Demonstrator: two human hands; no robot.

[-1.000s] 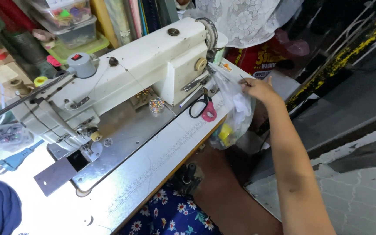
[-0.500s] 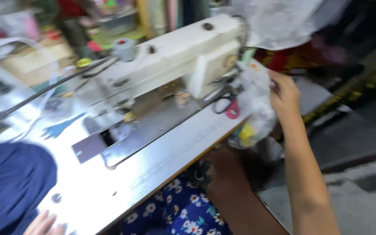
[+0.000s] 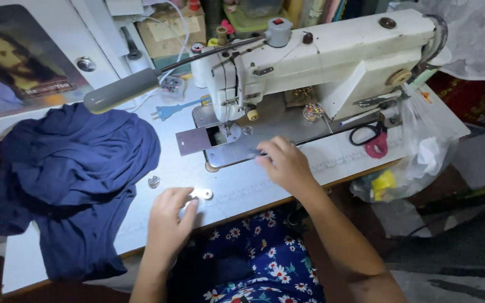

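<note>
A white sewing table (image 3: 265,185), brightly lit from above, fills the view, with a cream industrial sewing machine (image 3: 332,56) along its far side and cluttered shelves behind. A crumpled navy blue cloth (image 3: 68,168) lies on the table's left part. Black-and-pink scissors (image 3: 370,140) rest at the machine's right end, beside a clear plastic bag (image 3: 422,151) hanging off the table edge.

A small round silver metal bobbin (image 3: 204,194) lies flat on the table near the front edge, just beside the left hand (image 3: 169,221). That hand rests palm down, fingers loosely together, fingertips (image 3: 189,209) at the bobbin; actual contact is hard to make out. The right hand (image 3: 287,164) is loosely curled over the edge of the machine's steel bed plate (image 3: 237,151). It is blurred, so I cannot tell whether it pinches anything.

A second tiny shiny part (image 3: 154,182) lies near the cloth, too small to identify.
</note>
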